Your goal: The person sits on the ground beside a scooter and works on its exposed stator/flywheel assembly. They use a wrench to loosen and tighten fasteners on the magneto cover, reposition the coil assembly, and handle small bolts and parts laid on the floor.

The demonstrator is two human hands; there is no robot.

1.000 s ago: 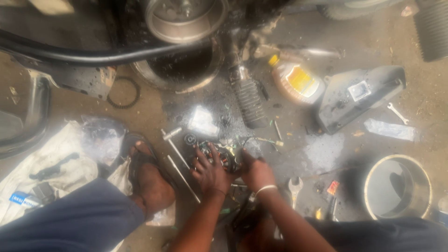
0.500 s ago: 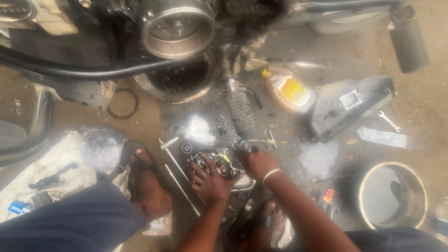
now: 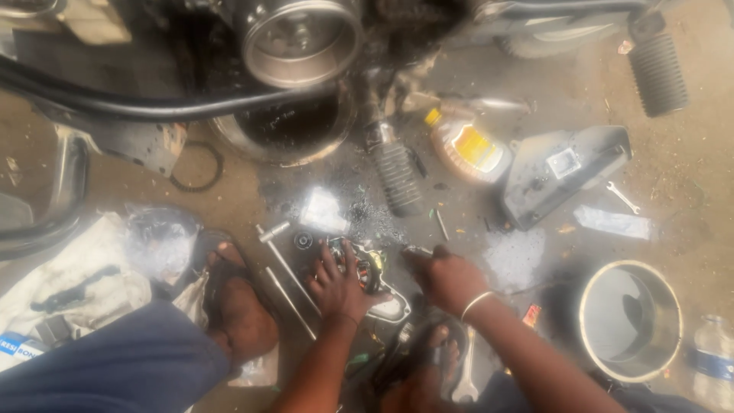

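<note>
Landmark: the small wired engine part (image 3: 365,269) lying on the oily concrete floor (image 3: 688,191), low in the middle of the view.
Left hand: the left hand (image 3: 340,281) lies flat on the part's near left side, fingers spread and pressing down, not closed round anything.
Right hand: the right hand (image 3: 449,277), just right of the part, is curled tight round a thin dark tool (image 3: 417,251) whose tip points at the part.
Open room: bare floor lies far right of the part; close round it the space is crowded.
Left edge: two long metal rods (image 3: 287,284) lie just left of the part, a sandalled foot (image 3: 238,306) beyond them.
Above: a ribbed black rubber boot (image 3: 397,177) stands off above the part, with a round metal drum (image 3: 300,40) at the top edge.
Packages: an amber bottle with yellow label and yellow cap (image 3: 466,147) lies up and right; a grey cover bearing a small white sticker (image 3: 564,172) further right.
Lower right: a round metal bowl (image 3: 630,320), well apart.
</note>
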